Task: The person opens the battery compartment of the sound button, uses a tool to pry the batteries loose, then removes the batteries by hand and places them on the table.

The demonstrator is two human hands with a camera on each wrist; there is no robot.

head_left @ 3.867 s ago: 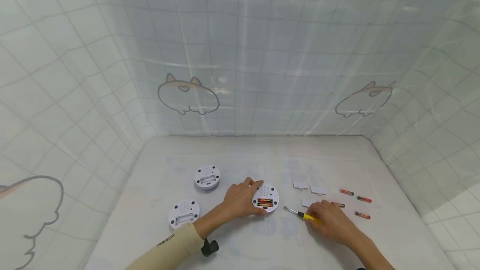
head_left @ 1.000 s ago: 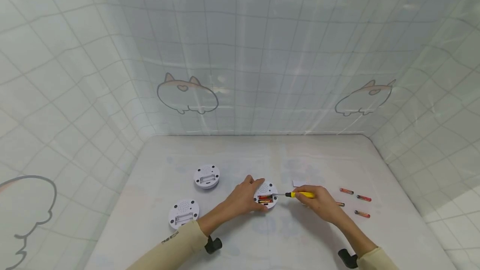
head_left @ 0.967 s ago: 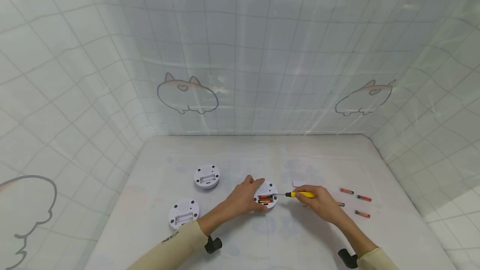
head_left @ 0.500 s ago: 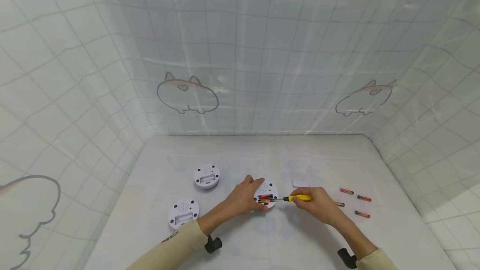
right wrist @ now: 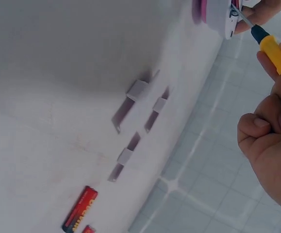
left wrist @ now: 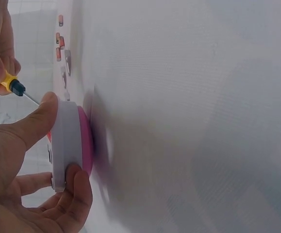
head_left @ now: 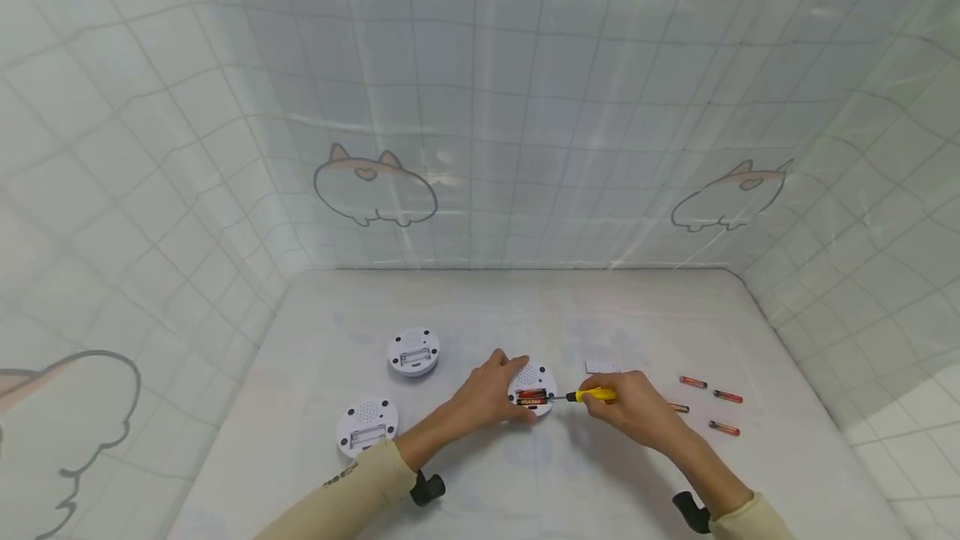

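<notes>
My left hand [head_left: 483, 394] grips a round white device [head_left: 542, 380] by its rim, its underside facing up. In the left wrist view, the device [left wrist: 68, 141] shows a pink layer against the table, with fingers wrapped around its edge. Two red-and-black batteries [head_left: 533, 401] sit in its uncovered battery compartment. My right hand [head_left: 637, 407] holds a screwdriver [head_left: 596, 395] by its yellow handle. Its metal tip is right at the batteries' right ends. From the right wrist view, the screwdriver [right wrist: 276, 56] slants into the compartment.
Two more upturned white devices [head_left: 414, 352] stand to the left, their battery slots bare. White battery covers [head_left: 602, 367] lie behind the right hand; three covers [right wrist: 138, 90] show in the right wrist view. Several loose red batteries [head_left: 724, 428] lie on the table at right.
Since the earliest frame, my right hand has lifted the screwdriver from the table to the device. Within the last second its tip has shifted slightly toward me, and the batteries' position has changed a little.
</notes>
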